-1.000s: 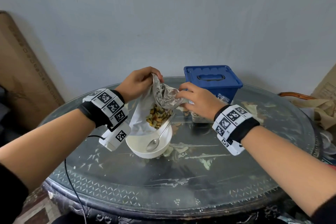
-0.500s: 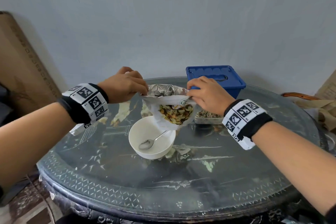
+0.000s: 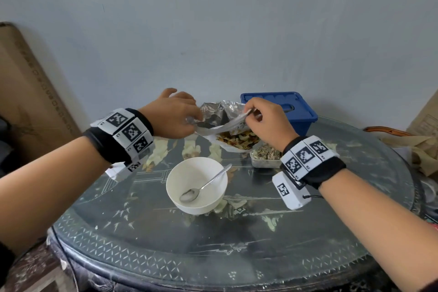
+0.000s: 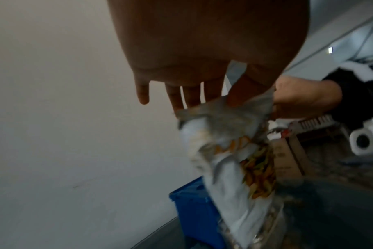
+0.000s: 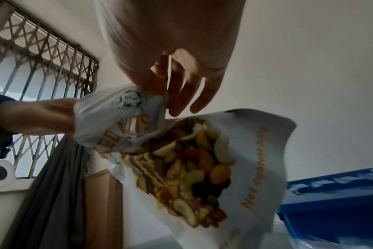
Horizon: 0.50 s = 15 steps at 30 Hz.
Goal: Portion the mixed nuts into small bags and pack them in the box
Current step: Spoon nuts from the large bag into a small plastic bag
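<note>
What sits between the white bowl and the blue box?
In the head view, a clear tub of seeds stands between the white bowl and the blue box.

The desk [image 3: 237, 244] is round and dark, with a shiny top and pale drawings on it. A white bowl [image 3: 196, 185] sits in the middle, and a spoon [image 3: 203, 185] leans inside it. Behind the bowl, to the right, is a clear tub [image 3: 265, 160] with seeds in it. A blue box [image 3: 282, 111] with its lid on stands at the back.
</note>
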Each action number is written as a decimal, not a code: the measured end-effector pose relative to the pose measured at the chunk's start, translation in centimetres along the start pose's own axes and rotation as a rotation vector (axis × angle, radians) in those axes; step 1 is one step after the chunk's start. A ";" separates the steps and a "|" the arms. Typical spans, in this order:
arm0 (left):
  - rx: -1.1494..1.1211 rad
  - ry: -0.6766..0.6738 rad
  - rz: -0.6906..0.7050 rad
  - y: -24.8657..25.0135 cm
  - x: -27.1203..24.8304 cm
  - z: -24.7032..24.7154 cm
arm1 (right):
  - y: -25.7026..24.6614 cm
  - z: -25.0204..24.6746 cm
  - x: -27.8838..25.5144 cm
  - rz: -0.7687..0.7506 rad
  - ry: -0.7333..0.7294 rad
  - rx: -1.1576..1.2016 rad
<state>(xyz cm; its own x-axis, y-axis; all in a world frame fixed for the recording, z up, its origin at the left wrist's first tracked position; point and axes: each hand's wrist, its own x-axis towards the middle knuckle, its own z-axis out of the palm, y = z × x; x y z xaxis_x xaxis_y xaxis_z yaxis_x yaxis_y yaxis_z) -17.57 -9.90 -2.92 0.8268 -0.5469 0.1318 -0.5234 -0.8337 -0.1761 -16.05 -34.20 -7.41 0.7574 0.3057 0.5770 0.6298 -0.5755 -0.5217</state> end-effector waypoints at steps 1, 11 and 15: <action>-0.039 0.031 -0.007 0.8 0.3 -0.3 | -0.3 0.2 0.2 0.012 0.023 0.021; -0.497 0.253 -0.033 3.5 1.7 -0.4 | -0.4 1.2 -1.6 0.213 -0.017 0.227; -0.603 0.305 -0.145 3.3 1.0 -0.6 | 0.2 1.5 -2.8 0.302 -0.124 0.133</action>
<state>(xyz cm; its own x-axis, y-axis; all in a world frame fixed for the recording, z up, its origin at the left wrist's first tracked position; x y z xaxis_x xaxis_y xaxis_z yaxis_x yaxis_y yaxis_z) -18.58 -13.29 -2.83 0.8485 -0.3502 0.3969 -0.5081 -0.7487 0.4258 -17.74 -34.01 -10.08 0.9230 0.2315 0.3074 0.3849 -0.5526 -0.7393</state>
